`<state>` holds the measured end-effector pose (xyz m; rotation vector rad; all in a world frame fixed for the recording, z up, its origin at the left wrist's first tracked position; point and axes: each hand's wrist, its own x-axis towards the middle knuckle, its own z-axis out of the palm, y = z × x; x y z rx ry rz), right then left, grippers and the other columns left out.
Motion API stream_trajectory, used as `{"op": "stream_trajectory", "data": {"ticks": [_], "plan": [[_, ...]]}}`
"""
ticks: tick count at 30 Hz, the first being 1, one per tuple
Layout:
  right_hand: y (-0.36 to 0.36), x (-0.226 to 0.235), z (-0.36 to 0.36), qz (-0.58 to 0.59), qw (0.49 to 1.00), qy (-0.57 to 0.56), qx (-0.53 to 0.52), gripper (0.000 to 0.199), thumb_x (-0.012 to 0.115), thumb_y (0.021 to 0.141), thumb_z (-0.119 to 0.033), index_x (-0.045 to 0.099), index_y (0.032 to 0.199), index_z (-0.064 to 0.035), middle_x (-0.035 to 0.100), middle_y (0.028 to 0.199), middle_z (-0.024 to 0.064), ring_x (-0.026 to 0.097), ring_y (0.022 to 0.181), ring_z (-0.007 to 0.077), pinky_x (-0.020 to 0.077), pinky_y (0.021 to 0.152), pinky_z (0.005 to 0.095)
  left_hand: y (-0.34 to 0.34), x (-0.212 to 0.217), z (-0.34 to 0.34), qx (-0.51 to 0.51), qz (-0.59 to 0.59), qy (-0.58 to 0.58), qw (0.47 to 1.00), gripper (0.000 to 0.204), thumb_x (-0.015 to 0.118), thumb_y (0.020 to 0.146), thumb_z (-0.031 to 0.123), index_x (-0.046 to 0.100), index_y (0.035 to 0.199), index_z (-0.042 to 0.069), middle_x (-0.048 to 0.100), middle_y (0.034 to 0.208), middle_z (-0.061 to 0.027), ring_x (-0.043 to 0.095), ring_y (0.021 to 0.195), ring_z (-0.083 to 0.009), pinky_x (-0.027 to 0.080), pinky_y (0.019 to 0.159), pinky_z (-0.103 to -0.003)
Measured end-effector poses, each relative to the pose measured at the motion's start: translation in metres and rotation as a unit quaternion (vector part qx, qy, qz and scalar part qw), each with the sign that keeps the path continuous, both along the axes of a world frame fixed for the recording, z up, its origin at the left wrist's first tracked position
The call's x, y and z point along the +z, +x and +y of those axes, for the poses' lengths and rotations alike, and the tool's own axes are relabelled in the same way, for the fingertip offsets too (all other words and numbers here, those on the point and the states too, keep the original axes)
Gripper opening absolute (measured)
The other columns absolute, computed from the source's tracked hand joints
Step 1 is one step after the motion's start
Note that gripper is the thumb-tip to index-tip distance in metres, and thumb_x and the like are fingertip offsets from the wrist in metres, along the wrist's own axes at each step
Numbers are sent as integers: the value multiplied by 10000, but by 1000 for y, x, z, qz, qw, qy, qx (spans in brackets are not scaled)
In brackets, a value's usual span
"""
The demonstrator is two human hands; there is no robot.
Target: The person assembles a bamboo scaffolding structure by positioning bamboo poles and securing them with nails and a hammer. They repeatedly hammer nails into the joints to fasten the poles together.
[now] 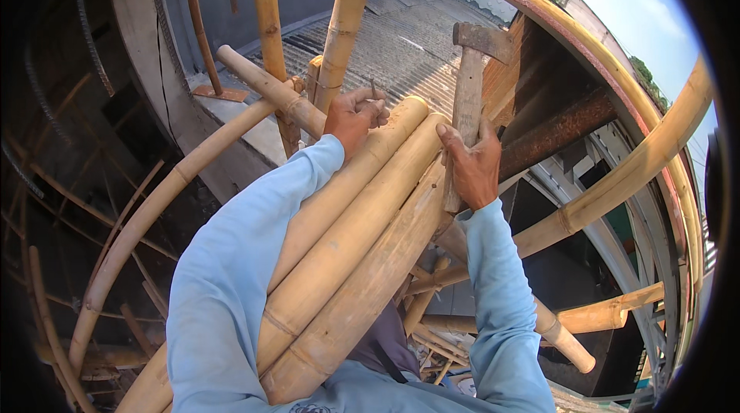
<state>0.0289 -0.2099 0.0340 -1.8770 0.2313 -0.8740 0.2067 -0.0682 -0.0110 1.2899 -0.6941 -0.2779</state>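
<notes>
My left hand (356, 118) is closed in a pinch on a thin nail (373, 87) whose dark end sticks up above the fingers. It is over the far end of the leftmost of three bamboo poles (351, 255) lying side by side. My right hand (472, 160) is wrapped round the wooden handle (465, 97) of a hatchet, just right of the poles' far ends. The hatchet's worn metal head (483, 43) points up and away from me. Long light blue sleeves cover both forearms.
Upright bamboo poles (268, 23) and a crosswise pole (274, 91) stand beyond my left hand. Corrugated roofing (408, 43) lies farther off. A curved bamboo rail (617, 182) and a rusty metal beam (559, 135) are on the right. Dark space with thinner poles drops away at left.
</notes>
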Motion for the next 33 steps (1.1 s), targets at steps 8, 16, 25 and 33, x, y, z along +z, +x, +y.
{"op": "stream_trajectory", "data": {"ticks": [8,16,25,33], "plan": [[-66,11,-4,160,986,32,22,546,659,1001,-230,451,1436,27,662,1036,136,661,883,218,539,815,354,9,-17,12,-69,-105,68,990,150,614,1000,87,666,1069,-36,736,937,-94,692,892,-156,568,830,-317],[-71,-3,-7,158,973,-164,44,583,620,1029,-214,375,1520,-14,651,1256,312,661,1187,398,492,990,427,5,-13,17,-75,-155,68,983,160,596,1010,125,677,1010,-14,722,922,-50,655,909,-127,526,875,-322],[-65,45,11,65,970,-227,54,681,641,1032,-337,352,1579,-51,673,1008,94,561,612,68,462,530,227,7,-12,19,-71,-253,90,961,170,600,1010,137,689,1016,-8,706,895,-26,631,880,-112,505,849,-306],[-61,98,34,-188,954,-228,50,629,580,1058,-252,304,1568,-9,666,909,122,604,589,111,505,489,233,6,-15,18,-64,-196,84,975,183,603,1017,147,694,1014,-12,699,889,-20,636,887,-120,514,869,-309]]}}
